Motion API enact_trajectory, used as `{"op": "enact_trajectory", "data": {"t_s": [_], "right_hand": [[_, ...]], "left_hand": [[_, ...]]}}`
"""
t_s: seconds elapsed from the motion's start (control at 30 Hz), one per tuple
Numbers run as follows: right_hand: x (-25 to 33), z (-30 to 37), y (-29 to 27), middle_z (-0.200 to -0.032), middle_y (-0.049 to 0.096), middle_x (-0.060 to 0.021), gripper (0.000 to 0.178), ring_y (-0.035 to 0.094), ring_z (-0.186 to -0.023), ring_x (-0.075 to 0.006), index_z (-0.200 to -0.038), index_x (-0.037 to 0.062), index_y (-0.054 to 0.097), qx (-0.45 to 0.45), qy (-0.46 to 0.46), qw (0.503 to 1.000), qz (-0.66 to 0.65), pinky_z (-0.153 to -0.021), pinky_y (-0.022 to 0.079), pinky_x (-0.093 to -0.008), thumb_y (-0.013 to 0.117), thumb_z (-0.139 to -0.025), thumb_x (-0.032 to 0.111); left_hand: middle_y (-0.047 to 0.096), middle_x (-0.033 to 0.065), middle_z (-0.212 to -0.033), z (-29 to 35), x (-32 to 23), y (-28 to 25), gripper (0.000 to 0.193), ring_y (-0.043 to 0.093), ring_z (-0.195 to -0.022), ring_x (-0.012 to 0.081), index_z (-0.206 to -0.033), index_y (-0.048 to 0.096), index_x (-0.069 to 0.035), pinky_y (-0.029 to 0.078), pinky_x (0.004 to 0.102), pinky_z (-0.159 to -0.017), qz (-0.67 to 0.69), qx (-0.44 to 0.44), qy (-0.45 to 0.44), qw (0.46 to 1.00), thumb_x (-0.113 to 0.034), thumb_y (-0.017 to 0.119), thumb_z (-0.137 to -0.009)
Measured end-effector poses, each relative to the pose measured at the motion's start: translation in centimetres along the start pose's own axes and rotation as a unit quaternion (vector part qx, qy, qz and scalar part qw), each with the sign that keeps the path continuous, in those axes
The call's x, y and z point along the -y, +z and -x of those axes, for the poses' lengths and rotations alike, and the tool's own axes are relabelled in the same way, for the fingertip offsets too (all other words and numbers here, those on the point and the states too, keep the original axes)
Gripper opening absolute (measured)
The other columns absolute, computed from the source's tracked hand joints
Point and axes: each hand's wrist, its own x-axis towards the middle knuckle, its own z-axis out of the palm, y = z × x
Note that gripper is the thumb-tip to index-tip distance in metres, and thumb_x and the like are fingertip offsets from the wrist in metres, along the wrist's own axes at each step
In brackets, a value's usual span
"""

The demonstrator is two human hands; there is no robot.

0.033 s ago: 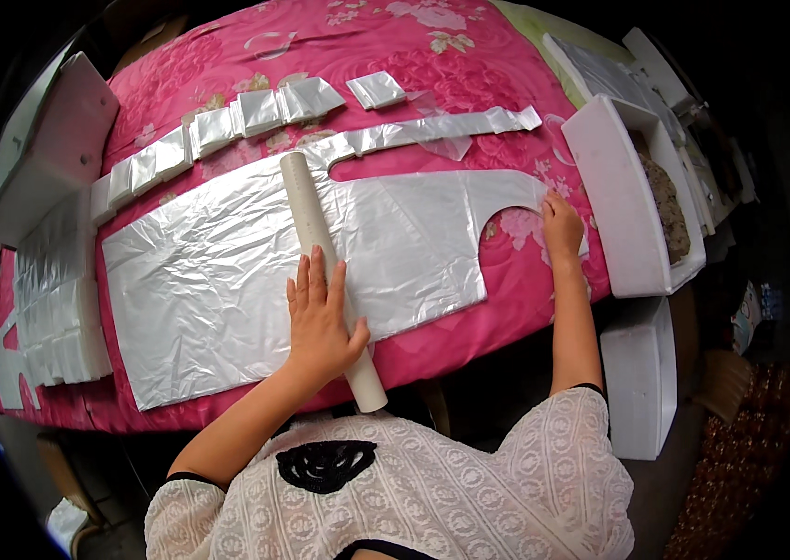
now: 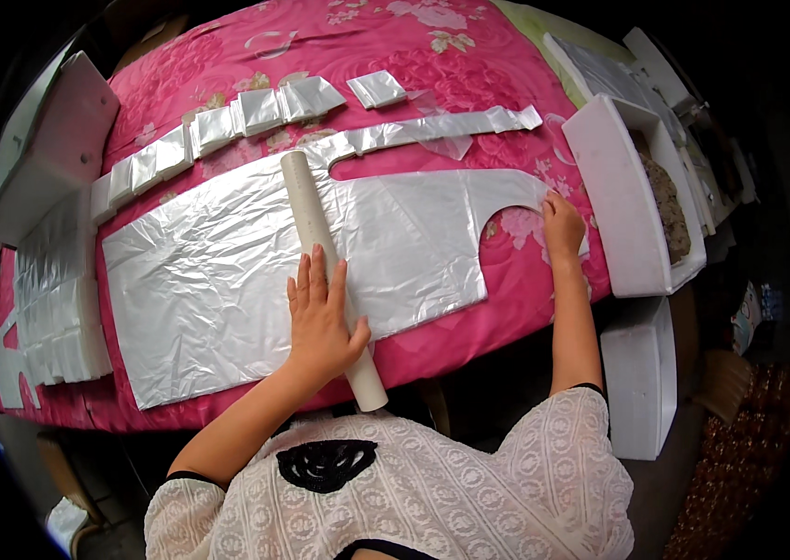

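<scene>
A large silvery-white plastic T-shirt bag point(image 2: 208, 280) lies spread on the pink flowered cloth, wrinkled on its left half and smoother on its right. Across it rests a pale tube point(image 2: 306, 210), tilted, its near end reaching past the cloth's edge. My left hand point(image 2: 325, 322) lies on the tube with fingers stretched out, not wrapped round it. At the bag's right end, beside the curved handle cut-out, my right hand point(image 2: 563, 229) has its fingers closed on the handle strip. The bag's other handle strip point(image 2: 441, 131) stretches along the far side.
Folded plastic bags point(image 2: 213, 128) form a row beyond the bag, with one small stack point(image 2: 376, 90) apart. More stacked bags point(image 2: 59, 299) sit at the left beside a white foam box point(image 2: 54, 149). To the right, another white foam box point(image 2: 614, 196) stands at the pink cloth's point(image 2: 451, 350) edge.
</scene>
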Motion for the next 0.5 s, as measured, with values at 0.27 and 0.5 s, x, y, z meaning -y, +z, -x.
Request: {"op": "enact_trajectory", "data": {"t_s": [0.27, 0.5], "right_hand": [[12.3, 3.2, -4.5, -0.066, 0.058, -0.0071, 0.014, 0.055, -0.057, -0.0212, -0.072, 0.0032, 0.052, 0.003, -0.023, 0.975, -0.222, -0.056, 0.044, -0.0321, 0.065, -0.067, 0.004], [25.4, 11.9, -7.0, -0.089, 0.063, -0.0113, 0.023, 0.062, -0.081, -0.0262, -0.092, 0.0001, 0.06, 0.312, -0.237, 0.814, -0.429, -0.071, 0.049, -0.0321, 0.069, -0.072, 0.007]], "left_hand": [[0.01, 0.0239, -0.147, 0.0, 0.5, 0.2, 0.075, 0.008, -0.135, 0.0418, -0.135, 0.032, -0.001, 0.011, 0.0532, -0.107, 0.065, -0.017, 0.033, 0.997, -0.028, 0.063, -0.073], [0.061, 0.0111, -0.107, -0.5, 0.8, -3.7, 0.041, 0.059, -0.094, 0.0137, -0.117, 0.049, 0.0, 0.047, 0.0279, -0.08, 0.639, 0.097, -0.186, 0.74, -0.023, 0.062, -0.086]]}}
